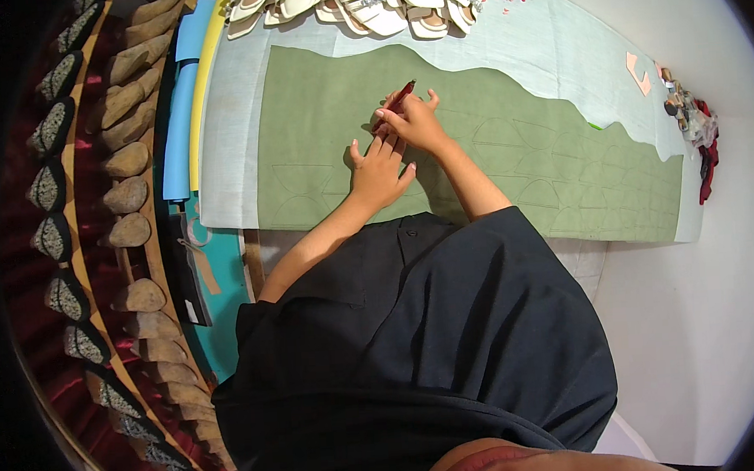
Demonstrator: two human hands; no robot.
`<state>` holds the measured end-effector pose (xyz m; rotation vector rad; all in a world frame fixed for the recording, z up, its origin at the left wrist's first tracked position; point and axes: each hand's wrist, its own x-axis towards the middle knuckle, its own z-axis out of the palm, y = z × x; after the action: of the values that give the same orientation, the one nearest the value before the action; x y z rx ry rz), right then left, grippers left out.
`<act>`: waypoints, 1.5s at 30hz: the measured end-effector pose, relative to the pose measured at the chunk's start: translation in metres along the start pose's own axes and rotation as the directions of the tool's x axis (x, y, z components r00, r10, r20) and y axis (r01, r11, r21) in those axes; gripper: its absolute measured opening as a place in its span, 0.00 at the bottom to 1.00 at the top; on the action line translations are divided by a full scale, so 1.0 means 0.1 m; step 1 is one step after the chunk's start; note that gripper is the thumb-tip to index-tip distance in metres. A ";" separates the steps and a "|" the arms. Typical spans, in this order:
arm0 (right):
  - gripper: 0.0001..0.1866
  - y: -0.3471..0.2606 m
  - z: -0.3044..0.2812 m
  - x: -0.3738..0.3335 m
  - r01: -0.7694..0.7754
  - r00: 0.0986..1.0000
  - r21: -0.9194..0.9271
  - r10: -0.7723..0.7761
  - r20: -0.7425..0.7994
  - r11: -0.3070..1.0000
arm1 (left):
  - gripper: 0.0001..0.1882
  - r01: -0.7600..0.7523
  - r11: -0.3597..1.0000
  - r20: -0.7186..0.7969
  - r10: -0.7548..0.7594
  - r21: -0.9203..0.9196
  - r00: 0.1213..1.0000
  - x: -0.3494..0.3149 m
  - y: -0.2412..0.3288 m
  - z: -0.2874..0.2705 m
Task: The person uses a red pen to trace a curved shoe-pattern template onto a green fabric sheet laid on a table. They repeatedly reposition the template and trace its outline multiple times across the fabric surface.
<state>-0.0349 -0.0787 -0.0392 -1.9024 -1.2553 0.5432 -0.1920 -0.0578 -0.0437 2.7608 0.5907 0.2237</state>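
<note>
A large sheet of olive-green material [472, 102], with a wavy far edge, lies flat on the table. Curved and straight outlines cover much of its right part, and a few show at the left. My right hand [420, 124] is closed around a dark red pen [404, 92], whose upper end points away to the right. The pen's lower end is near the fingertips of my left hand [379, 174]. That hand rests on the green sheet with its fingers spread. Whether a small piece lies under its fingertips is hidden.
White sandals [369, 6] stand along the table's far edge. A pale angular cutout [639, 73] and a cluttered pile [691, 117] lie to the right. Blue [182, 126] and yellow [203, 100] rolls line the left. Wooden shoe lasts [128, 195] and dark embellished shoes [49, 184] fill racks farther left.
</note>
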 end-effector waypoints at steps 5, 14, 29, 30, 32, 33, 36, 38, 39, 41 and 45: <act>0.18 -0.01 0.01 0.02 0.044 0.998 -0.098 -0.048 -0.030 0.994 | 0.28 0.009 1.000 -0.027 -0.009 -0.012 1.000 0.01 -0.01 -0.01; 0.12 0.11 -0.19 0.07 -0.017 0.975 -0.171 -0.022 -0.221 0.985 | 0.24 -0.050 0.998 -0.025 0.051 0.026 0.998 0.10 -0.11 -0.04; 0.10 0.35 -0.45 -0.46 -0.220 0.920 -0.140 0.158 -0.359 0.965 | 0.08 -0.421 0.905 0.195 0.404 0.056 0.894 0.76 -0.45 -0.40; 0.10 0.36 -0.44 -0.51 -0.226 0.916 -0.132 0.164 -0.366 0.965 | 0.08 -0.443 0.896 0.219 0.425 0.038 0.878 0.82 -0.44 -0.44; 0.09 0.40 -0.42 -0.60 -0.217 0.904 -0.115 0.155 -0.398 0.969 | 0.07 -0.474 0.880 0.262 0.451 0.032 0.853 0.92 -0.41 -0.51; 0.09 0.42 -0.40 -0.64 -0.203 0.895 -0.107 0.140 -0.424 0.973 | 0.07 -0.489 0.872 0.284 0.462 0.029 0.840 0.96 -0.40 -0.53; 0.09 0.48 -0.33 -0.75 -0.189 0.872 -0.107 0.117 -0.475 0.976 | 0.07 -0.531 0.847 0.313 0.498 0.021 0.808 1.02 -0.41 -0.56; 0.08 0.49 -0.31 -0.81 -0.193 0.865 -0.106 0.118 -0.488 0.976 | 0.07 -0.534 0.845 0.319 0.504 0.010 0.803 1.05 -0.45 -0.55; 0.08 0.48 -0.30 -0.83 -0.195 0.864 -0.101 0.123 -0.488 0.975 | 0.07 -0.535 0.845 0.322 0.506 0.004 0.800 1.06 -0.47 -0.54; 0.07 0.46 -0.30 -0.86 -0.200 0.864 -0.097 0.128 -0.487 0.975 | 0.05 -0.536 0.844 0.315 0.509 0.000 0.801 1.08 -0.52 -0.52; 0.07 0.41 -0.32 -0.93 -0.194 0.862 -0.100 0.121 -0.493 0.976 | 0.03 -0.550 0.835 0.265 0.532 -0.007 0.804 1.10 -0.62 -0.46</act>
<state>-0.0281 -0.1835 -0.0582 -2.1057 -0.8304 0.0357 -0.1260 0.0542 -0.0108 2.8935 -0.2817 -0.0393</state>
